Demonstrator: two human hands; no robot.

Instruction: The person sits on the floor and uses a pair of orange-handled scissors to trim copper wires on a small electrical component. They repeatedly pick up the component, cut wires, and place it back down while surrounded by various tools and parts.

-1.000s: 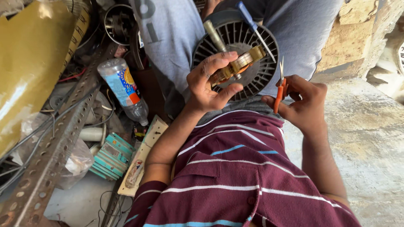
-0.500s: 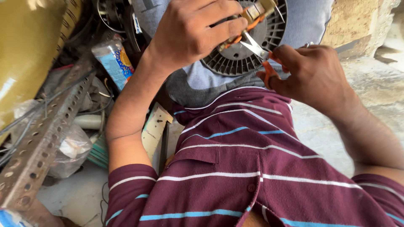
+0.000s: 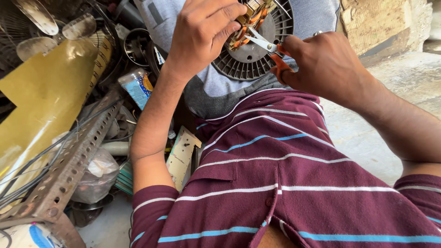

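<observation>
From the head camera, the left hand (image 3: 202, 34) is clenched over the motor winding (image 3: 250, 14) at the middle of a round grey fan housing (image 3: 248, 59) resting on the person's lap. The right hand (image 3: 324, 64) grips orange-handled scissors (image 3: 271, 50), blades open at the copper wires. A slip could nick the left fingers (image 3: 225, 32), since they sit just beside the blades.
</observation>
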